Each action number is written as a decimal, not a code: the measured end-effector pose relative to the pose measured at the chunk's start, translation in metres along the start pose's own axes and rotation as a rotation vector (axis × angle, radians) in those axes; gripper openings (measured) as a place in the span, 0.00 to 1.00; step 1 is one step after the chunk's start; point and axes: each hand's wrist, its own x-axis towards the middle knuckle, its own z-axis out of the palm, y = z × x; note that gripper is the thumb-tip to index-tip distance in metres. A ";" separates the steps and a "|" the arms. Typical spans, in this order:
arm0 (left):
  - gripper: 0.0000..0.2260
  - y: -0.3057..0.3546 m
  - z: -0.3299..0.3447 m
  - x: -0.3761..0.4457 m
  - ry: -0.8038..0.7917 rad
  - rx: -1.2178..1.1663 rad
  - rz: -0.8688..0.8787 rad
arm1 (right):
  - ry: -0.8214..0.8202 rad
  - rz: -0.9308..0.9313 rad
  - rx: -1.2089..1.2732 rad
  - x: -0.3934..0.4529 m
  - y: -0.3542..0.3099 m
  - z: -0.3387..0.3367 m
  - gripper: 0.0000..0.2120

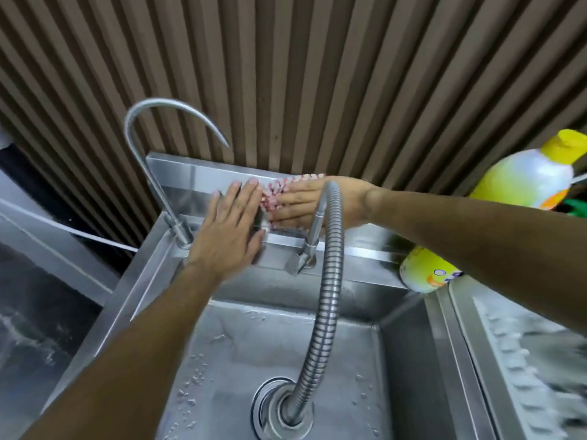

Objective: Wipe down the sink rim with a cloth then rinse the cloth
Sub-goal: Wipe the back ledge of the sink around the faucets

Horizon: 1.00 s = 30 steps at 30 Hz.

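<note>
A red-and-white patterned cloth (275, 191) lies flat against the steel backsplash (187, 176) at the back of the sink rim (349, 249). My right hand (320, 203) presses on the cloth with straight fingers and covers most of it. Flat on the backsplash just left of the cloth rests my left hand (230, 223), fingers straight, its fingertips near the cloth's edge. The flexible ribbed faucet hose (330, 281) arches in front of my right hand and down to the basin (270, 360), which is wet with droplets.
A thin gooseneck tap (149, 147) rises at the back left corner. Two yellow detergent bottles stand at the right, one upright (533, 179), one lower (425, 271). A drainer tray (524, 360) lies to the right. The drain (270, 404) sits under the hose tip.
</note>
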 end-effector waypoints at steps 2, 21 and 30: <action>0.34 -0.008 0.008 -0.005 0.008 0.028 0.017 | 0.105 0.084 -0.184 0.002 -0.015 0.007 0.29; 0.36 -0.007 0.026 0.026 0.237 0.016 0.214 | 0.632 1.135 0.605 0.003 -0.140 0.056 0.25; 0.33 0.005 0.037 0.012 0.176 -0.163 0.089 | 0.873 1.828 0.872 0.038 -0.140 0.055 0.36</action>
